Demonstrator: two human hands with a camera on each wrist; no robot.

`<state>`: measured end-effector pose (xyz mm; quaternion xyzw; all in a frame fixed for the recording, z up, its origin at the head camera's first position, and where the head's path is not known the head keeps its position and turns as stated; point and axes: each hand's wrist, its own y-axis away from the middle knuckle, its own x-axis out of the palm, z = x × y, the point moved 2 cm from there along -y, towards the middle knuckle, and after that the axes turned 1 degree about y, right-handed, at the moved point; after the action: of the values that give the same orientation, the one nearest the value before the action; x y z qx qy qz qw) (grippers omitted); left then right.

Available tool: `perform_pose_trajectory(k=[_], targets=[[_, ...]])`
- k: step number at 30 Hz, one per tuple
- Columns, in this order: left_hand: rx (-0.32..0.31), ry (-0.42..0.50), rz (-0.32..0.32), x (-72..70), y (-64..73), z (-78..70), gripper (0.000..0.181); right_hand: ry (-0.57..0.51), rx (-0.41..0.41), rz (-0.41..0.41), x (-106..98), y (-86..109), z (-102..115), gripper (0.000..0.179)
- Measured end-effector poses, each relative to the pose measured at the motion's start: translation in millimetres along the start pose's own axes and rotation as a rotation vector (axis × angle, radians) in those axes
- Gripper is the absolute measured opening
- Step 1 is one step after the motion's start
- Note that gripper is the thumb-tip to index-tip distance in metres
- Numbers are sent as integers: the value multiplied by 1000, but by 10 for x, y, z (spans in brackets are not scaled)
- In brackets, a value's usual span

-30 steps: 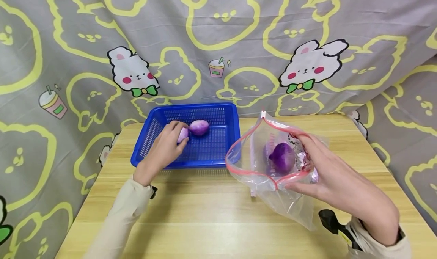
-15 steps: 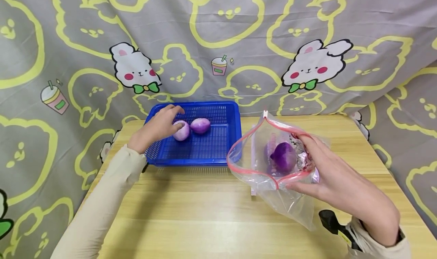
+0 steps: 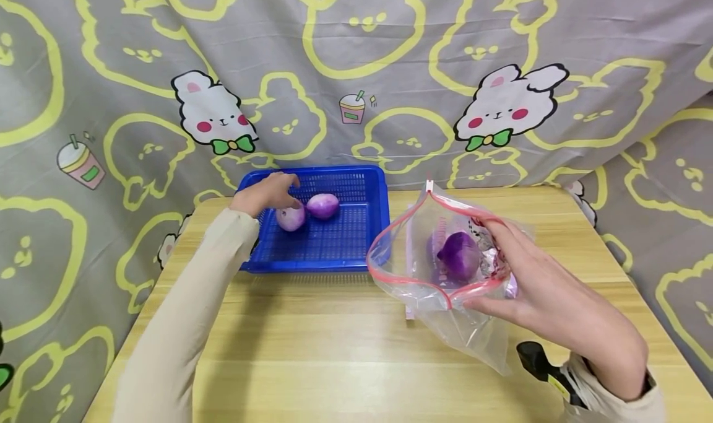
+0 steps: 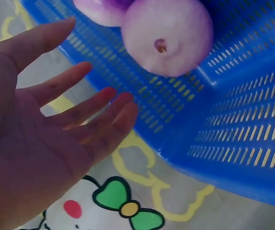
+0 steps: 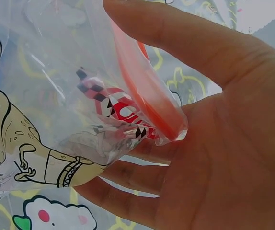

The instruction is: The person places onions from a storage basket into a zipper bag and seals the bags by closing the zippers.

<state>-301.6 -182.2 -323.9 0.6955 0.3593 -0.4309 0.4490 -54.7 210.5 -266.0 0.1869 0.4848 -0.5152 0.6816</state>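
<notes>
My left hand [image 3: 270,194] hovers over the left side of a blue plastic basket [image 3: 312,265], fingers spread and loosely bent. Just beneath it sits a purple onion [image 3: 291,217]; the left wrist view shows a gap between the fingers and that onion [image 4: 168,38]. Beside it lies a second purple onion [image 3: 323,206], in contact with it. On the right, my right hand [image 3: 540,287] holds a clear zip bag [image 3: 440,318] by its red-edged mouth, which gapes wide. The bag's rim [image 5: 152,96] lies between thumb and fingers. Inside shows a dark purple onion [image 3: 461,256].
A light wooden table [image 3: 312,348] carries the basket and the bag. Behind it hangs a grey cloth [image 3: 412,39] with yellow outlines and rabbit prints. A black strap-mounted device [image 3: 535,361] sits at the right wrist.
My left hand lifted its fingers off the left onion, uncovering it, and moved back toward the basket's rear, then slightly right. The right hand and bag stayed nearly still.
</notes>
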Motion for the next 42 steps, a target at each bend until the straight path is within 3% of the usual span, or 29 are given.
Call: perform_pose_trajectory(k=[6, 12, 20, 24, 36, 42], targets=[[-119, 0, 104, 61, -112, 105, 60, 3, 21, 2, 0, 5, -12, 102], [-182, 68, 158, 200, -165, 198, 65, -23, 19, -13, 6, -3, -24, 102], [-109, 113, 79, 332, -194, 177, 45, -4, -3, -25, 19, -20, -22, 101], [-115, 105, 69, 327, -171, 172, 37, 0, -18, -27, 33, -21, -22, 101], [-82, 20, 67, 177, -180, 91, 51, -20, -9, -21, 6, 2, -15, 105], [-45, 7, 44, 110, -104, 25, 54, -23, -34, -20, -1, -7, -23, 101]])
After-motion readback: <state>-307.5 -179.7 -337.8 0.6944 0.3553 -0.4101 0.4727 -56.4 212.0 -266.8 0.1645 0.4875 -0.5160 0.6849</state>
